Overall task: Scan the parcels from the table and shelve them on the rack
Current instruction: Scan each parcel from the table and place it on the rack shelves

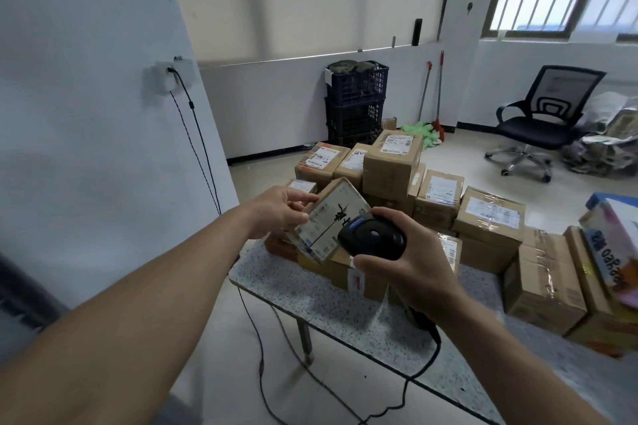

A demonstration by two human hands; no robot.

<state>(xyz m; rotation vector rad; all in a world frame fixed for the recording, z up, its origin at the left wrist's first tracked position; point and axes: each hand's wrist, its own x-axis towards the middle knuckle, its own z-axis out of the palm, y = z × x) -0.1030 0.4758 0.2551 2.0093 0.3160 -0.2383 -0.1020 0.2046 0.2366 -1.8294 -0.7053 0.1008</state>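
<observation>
I see the left hand [279, 214] holding a small flat cardboard parcel [328, 221] above the near-left corner of the table [310, 297], with fingers and thumb pinching the parcel's left edge. The parcel is tilted and its pale printed label faces me. A black handwritten scrawl and a long pen stroke cross the label, and the print is too fine for me to read. The right hand [407, 262] wraps around a black, rounded plastic scanner [373, 238], fingers curled over the top and thumb underneath. The scanner's blue-trimmed nose sits just beside the label's lower right corner. Its black cable [437, 345] drops past the table's front edge towards the floor.

The table has a speckled grey-white, stone-like top on a metal leg. On it, behind the held parcel, stand stacked brown taped cartons [393, 162] with white shipping labels I cannot read. At the table's right end a glossy colourful box [607, 238] leans on the cartons; I cannot make out its large dark letters. Beyond the table, dark plastic crates [355, 103] are stacked against the wall, with a black mesh office chair [538, 121] to their right.
</observation>
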